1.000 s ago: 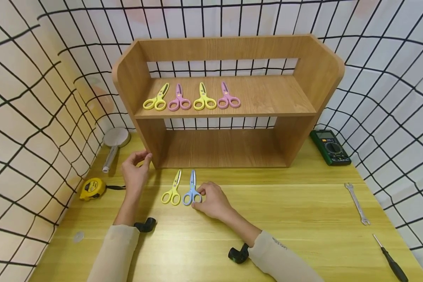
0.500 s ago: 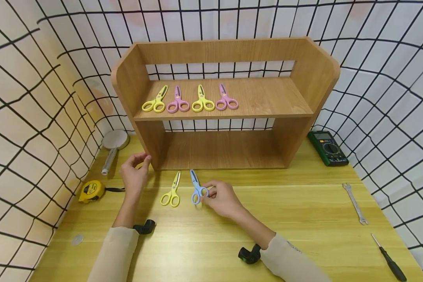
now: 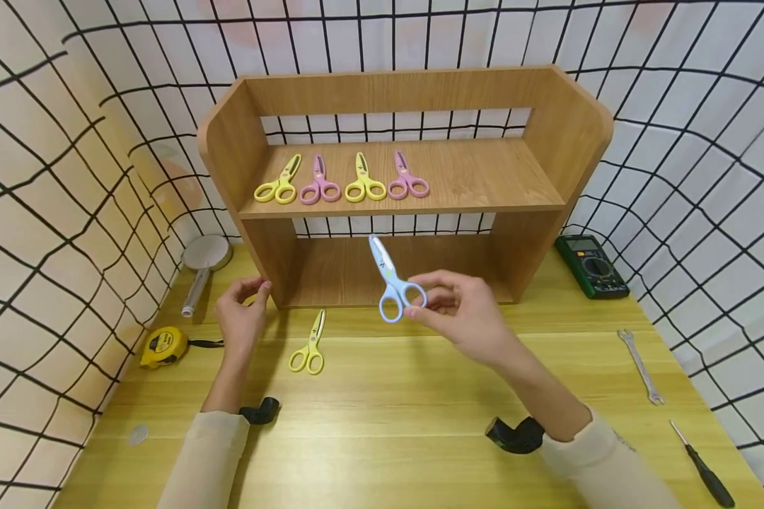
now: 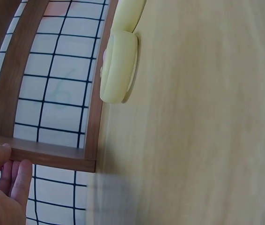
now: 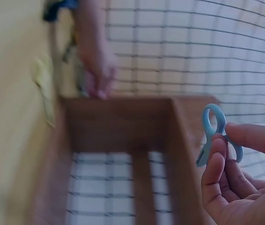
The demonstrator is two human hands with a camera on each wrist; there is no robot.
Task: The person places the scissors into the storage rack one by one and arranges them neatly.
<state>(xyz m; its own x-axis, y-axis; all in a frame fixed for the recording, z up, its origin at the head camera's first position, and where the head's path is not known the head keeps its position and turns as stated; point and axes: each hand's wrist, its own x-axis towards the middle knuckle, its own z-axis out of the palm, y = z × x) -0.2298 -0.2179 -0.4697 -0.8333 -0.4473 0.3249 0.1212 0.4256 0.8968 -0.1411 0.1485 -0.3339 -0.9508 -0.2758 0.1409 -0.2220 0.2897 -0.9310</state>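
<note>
My right hand (image 3: 471, 311) pinches a pair of blue scissors (image 3: 395, 288) by one handle ring, held up in front of the lower compartment of the wooden shelf (image 3: 401, 210). Its blades tilt up and to the left. In the right wrist view, thumb and fingertips meet on the blue handle (image 5: 215, 123). My left hand (image 3: 243, 311) grips the front edge of the shelf's left side panel, low down, as the left wrist view also shows. Yellow scissors (image 3: 308, 351) lie on the table between the hands. On the upper board rest two yellow scissors (image 3: 360, 180) and two pink scissors (image 3: 407, 180), alternating in a row.
At the left are a shower head (image 3: 205, 260), a yellow tape measure (image 3: 164, 345) and a small clear disc (image 3: 138, 434). A green multimeter (image 3: 592, 267), a wrench (image 3: 640, 366) and a screwdriver (image 3: 702, 466) lie at the right. Grid-patterned cloth surrounds the table.
My right hand has lifted the blue scissors off the table from beside the yellow pair and carried them up and to the right. The left hand stays at the shelf's side.
</note>
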